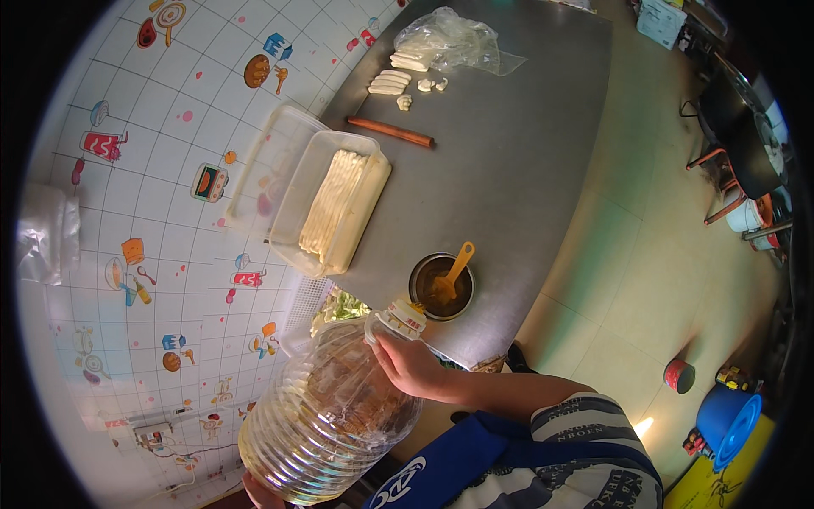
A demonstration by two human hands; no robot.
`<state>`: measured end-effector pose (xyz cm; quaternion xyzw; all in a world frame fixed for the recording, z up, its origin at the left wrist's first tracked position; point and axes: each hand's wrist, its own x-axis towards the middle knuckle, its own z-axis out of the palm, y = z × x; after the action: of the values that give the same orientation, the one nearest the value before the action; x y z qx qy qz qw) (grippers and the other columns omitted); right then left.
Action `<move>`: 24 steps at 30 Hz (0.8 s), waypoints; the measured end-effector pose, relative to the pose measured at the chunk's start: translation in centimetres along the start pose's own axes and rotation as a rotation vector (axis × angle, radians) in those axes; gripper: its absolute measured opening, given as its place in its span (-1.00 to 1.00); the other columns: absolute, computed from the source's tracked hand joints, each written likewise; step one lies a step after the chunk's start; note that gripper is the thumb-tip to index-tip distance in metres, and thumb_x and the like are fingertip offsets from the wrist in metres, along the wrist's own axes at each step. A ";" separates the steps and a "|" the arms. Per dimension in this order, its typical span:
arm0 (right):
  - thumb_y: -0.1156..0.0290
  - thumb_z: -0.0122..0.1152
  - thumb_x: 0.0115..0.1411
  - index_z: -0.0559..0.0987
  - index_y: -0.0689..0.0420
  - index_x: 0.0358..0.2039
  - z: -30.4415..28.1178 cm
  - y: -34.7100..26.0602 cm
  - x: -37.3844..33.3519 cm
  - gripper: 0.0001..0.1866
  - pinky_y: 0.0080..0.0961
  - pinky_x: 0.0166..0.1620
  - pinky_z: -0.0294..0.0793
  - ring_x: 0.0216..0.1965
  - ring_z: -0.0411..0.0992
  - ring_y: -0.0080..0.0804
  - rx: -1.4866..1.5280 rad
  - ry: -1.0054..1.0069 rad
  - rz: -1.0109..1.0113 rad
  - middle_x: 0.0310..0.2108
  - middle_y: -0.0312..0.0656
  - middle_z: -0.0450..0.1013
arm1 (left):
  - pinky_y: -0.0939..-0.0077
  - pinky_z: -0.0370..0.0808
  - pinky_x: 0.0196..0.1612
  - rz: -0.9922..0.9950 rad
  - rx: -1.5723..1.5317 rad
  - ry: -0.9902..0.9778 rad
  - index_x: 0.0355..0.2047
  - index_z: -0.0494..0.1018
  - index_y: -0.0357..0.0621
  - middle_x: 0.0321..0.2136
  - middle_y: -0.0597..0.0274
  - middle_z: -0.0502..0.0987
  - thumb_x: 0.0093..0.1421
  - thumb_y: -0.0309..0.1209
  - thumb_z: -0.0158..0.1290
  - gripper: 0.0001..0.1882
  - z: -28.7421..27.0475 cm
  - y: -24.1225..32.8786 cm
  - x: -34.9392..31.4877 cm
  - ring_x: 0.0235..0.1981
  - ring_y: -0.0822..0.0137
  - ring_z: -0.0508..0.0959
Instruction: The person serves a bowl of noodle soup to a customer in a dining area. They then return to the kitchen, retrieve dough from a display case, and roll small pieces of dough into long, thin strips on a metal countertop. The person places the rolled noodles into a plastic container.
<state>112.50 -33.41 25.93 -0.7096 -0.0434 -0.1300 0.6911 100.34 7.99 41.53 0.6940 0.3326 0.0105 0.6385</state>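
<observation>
A large clear ribbed plastic jug [335, 424] lies tilted in my hands, its white-topped neck [400, 321] towards a metal bowl. My right hand [409, 366] is closed around the handle at the neck. Low at the left, my left hand [261, 494] is at the jug's base; only part of it shows, and its fingers are mostly hidden. Beside the neck, the round metal bowl [414, 287] holds brownish liquid and a yellow-orange spoon [458, 265] leaning on its rim. Whether anything flows from the jug, I cannot make out.
On the metal table [500, 161] stands a plastic tub [373, 199] of pale dough strips [335, 204], near a wooden rolling pin [390, 131]. More dough pieces [388, 82] lie by a clear plastic bag [462, 42]. Chopped greens [339, 307] sit in a white basket by the tiled wall.
</observation>
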 end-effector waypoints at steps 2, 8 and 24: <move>0.43 0.04 0.23 0.36 0.17 -0.30 0.0 0.0 0.0 -0.90 -0.15 -0.54 0.37 -0.58 0.41 0.05 0.003 0.002 0.002 -0.62 0.00 0.40 | 0.25 0.44 -0.06 0.010 0.013 0.020 -0.03 0.36 -0.28 -0.15 0.08 0.51 0.22 -0.12 -0.35 -0.46 -0.1 0.1 -0.1 -0.12 0.18 0.51; 0.44 0.05 0.22 0.36 0.16 -0.32 0.1 -0.3 0.1 -0.90 -0.14 -0.54 0.36 -0.58 0.41 0.05 0.008 0.012 -0.022 -0.62 0.00 0.39 | 0.25 0.44 -0.06 0.052 0.067 0.020 -0.02 0.35 -0.28 -0.15 0.09 0.51 0.22 -0.11 -0.33 -0.46 -1.5 -0.7 0.4 -0.13 0.19 0.51; 0.42 0.04 0.23 0.36 0.16 -0.31 -0.2 -0.3 0.1 -0.90 -0.12 -0.56 0.34 -0.60 0.40 0.05 -0.023 -0.018 -0.020 -0.62 0.00 0.40 | 0.31 0.46 -0.08 0.005 -0.068 -0.040 -0.05 0.39 -0.25 -0.19 0.11 0.53 0.21 -0.13 -0.32 -0.49 -0.5 -1.1 -0.6 -0.17 0.20 0.53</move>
<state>112.53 -33.58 26.30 -0.7182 -0.0551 -0.1312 0.6811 99.16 8.14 40.83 0.6729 0.3172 0.0095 0.6682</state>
